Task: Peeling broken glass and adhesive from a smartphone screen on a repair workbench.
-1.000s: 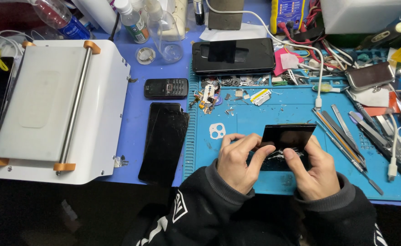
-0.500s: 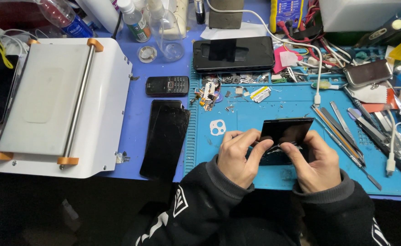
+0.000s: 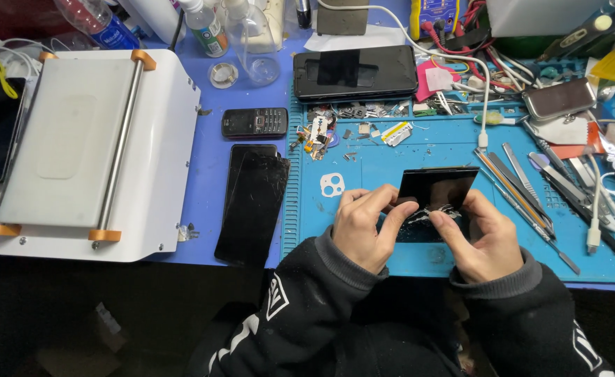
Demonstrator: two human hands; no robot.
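Both hands work on a black phone screen panel (image 3: 438,187) lying on the blue repair mat (image 3: 391,160). My left hand (image 3: 363,227) grips the panel's left edge with the thumb pressed on its shattered, whitish lower part (image 3: 430,211). Opposite it, my right hand (image 3: 478,234) clasps the panel's right side, thumb reaching in toward the same cracked strip. The panel's upper half is dark, glossy and uncovered; its lower edge is hidden by my fingers.
A cracked black screen (image 3: 253,206) lies left of the mat, with a small keypad phone (image 3: 255,122) above it. A white laminating machine (image 3: 91,146) fills the left. A dark phone (image 3: 355,72), metal tools (image 3: 524,188), a camera-lens frame (image 3: 332,185) and small parts surround my hands.
The hands stay on the panel. My thumbs have shifted slightly along the cracked lower strip, and the panel has tilted a little.
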